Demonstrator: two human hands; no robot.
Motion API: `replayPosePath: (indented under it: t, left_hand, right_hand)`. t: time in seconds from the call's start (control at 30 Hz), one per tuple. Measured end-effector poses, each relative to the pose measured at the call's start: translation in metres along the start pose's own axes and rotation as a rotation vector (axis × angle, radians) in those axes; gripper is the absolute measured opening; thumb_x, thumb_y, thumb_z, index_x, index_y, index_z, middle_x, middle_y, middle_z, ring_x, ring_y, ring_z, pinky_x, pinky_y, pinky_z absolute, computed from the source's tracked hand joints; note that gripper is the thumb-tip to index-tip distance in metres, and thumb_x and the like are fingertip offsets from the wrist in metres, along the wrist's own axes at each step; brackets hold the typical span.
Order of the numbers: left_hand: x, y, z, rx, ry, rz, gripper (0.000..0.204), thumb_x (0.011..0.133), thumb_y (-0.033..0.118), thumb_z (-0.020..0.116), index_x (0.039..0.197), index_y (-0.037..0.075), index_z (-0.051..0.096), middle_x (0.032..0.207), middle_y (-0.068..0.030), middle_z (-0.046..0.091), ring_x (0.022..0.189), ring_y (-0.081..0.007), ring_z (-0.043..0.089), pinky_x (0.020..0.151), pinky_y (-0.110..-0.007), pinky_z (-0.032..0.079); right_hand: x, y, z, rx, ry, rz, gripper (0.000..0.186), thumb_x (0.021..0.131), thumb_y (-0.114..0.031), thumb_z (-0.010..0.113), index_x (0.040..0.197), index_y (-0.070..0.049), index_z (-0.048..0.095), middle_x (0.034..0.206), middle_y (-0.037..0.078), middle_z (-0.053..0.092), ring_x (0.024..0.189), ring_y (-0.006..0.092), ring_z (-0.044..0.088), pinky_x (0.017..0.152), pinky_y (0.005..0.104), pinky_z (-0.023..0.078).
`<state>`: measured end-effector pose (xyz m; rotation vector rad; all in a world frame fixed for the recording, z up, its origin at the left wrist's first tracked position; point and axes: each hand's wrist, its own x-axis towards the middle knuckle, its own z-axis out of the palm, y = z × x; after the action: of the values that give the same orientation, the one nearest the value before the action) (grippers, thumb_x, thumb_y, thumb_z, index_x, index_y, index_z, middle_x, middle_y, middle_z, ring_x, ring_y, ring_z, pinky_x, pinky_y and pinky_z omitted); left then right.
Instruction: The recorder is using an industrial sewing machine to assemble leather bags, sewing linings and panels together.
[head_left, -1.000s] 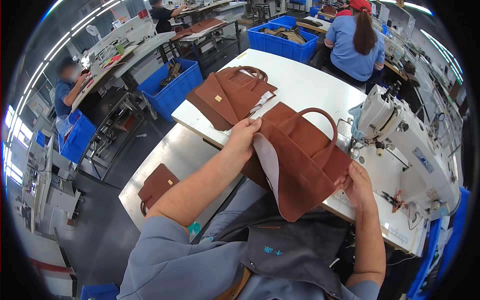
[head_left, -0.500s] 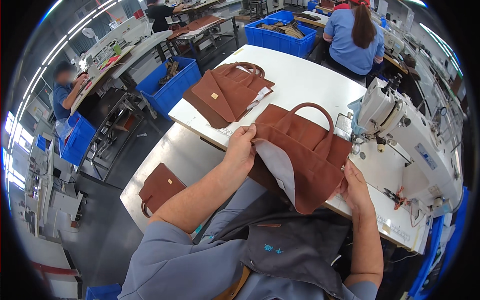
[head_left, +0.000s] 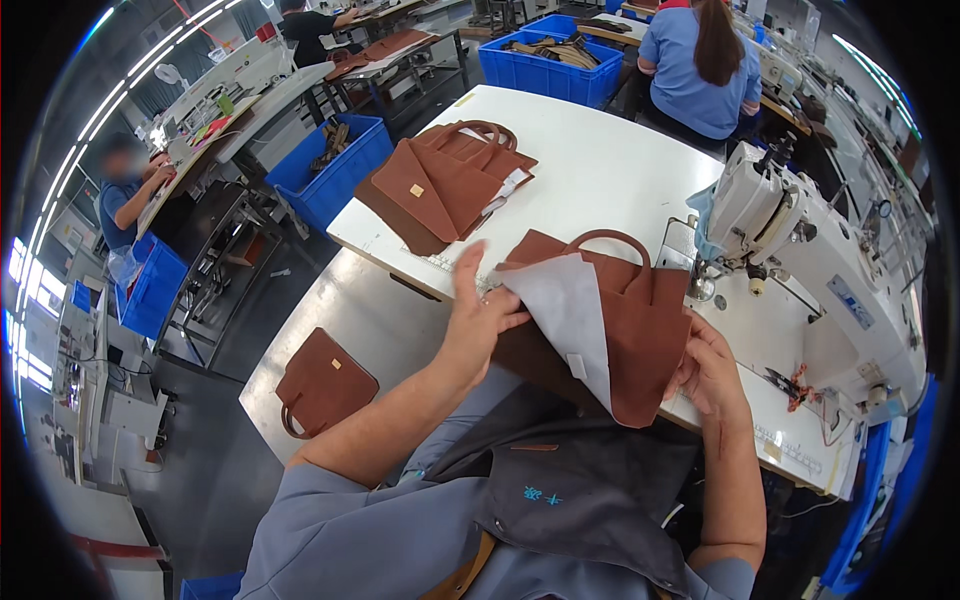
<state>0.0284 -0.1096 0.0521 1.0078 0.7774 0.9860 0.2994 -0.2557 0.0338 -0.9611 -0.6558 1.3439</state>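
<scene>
A brown leather bag (head_left: 640, 350) with an arched handle rests at the table's front edge, its front panel folded back to show a pale grey lining (head_left: 570, 310). My left hand (head_left: 475, 315) is at the bag's left edge, thumb raised and apart, fingertips touching the lifted lining corner. My right hand (head_left: 710, 365) grips the bag's right edge. Behind them, a stack of brown bag pieces (head_left: 445, 185) with handles and a gold-coloured clasp lies on the white table (head_left: 600, 170). Another brown piece (head_left: 325, 380) with a clasp lies on the lower side table.
A white sewing machine (head_left: 830, 290) stands at the right, with scissors (head_left: 785, 385) beside it. Blue crates (head_left: 545, 75) hold materials beyond the table and at the left. A worker in blue (head_left: 690, 65) sits beyond; other workers (head_left: 125, 190) are at benches on the left.
My left thumb has lifted off the bag and the fingers have spread. The panel's corner has turned further over, showing more lining. The view has shifted slightly.
</scene>
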Motion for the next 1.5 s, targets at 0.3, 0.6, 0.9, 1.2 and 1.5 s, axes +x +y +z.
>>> replayPosePath:
  t: [0.3,0.6,0.9,1.2,1.5]
  left_hand:
    - [-0.017,-0.007,0.014,1.764,-0.472,1.129,0.076,0.084,0.005,0.059,0.156,0.019,0.041,0.155,-0.0191,0.043,0.081,-0.0175,0.061,0.077,-0.035,0.042]
    - [-0.003,-0.009,0.064,1.344,-0.83,1.638,0.007,0.08,0.02,0.064,0.083,0.013,0.064,0.109,-0.0023,0.066,0.098,-0.0158,0.061,0.097,-0.035,0.042]
    - [0.029,0.011,0.073,0.739,-0.418,0.851,0.022,0.096,0.019,0.068,0.088,-0.001,0.063,0.073,-0.0133,0.06,0.067,-0.034,0.059,0.063,-0.037,0.048]
    - [0.077,0.008,0.052,1.393,-0.488,0.373,0.025,0.085,0.018,0.074,0.102,0.003,0.065,0.105,-0.014,0.068,0.102,-0.0336,0.066,0.085,-0.046,0.049]
    - [0.074,0.006,0.13,1.111,-1.071,0.992,0.05,0.083,0.041,0.078,0.115,0.006,0.061,0.118,-0.0128,0.064,0.117,-0.0307,0.06,0.1,-0.049,0.038]
  right_hand:
    - [0.002,0.002,-0.001,-0.145,-0.049,-0.003,0.054,0.091,-0.003,0.051,0.144,0.007,0.044,0.097,0.007,0.066,0.069,0.0143,0.068,0.046,0.0285,0.057]
    - [0.002,0.007,-0.005,-0.107,0.042,0.042,0.044,0.099,-0.012,0.046,0.14,0.004,0.048,0.097,0.006,0.068,0.067,0.0104,0.066,0.053,0.0262,0.056]
    - [0.002,0.013,0.016,-0.189,0.188,-0.078,0.039,0.108,-0.03,0.053,0.127,0.003,0.06,0.117,0.009,0.07,0.096,0.0136,0.068,0.082,0.026,0.055]
    - [0.011,0.015,0.012,-0.467,0.193,-0.241,0.021,0.105,-0.014,0.059,0.116,0.004,0.06,0.108,0.005,0.069,0.1,0.0062,0.058,0.089,0.0236,0.046]
    - [-0.008,0.006,0.034,-0.969,0.355,-0.429,0.033,0.096,-0.001,0.066,0.125,-0.004,0.05,0.092,0.001,0.065,0.081,0.0053,0.054,0.074,0.0225,0.045]
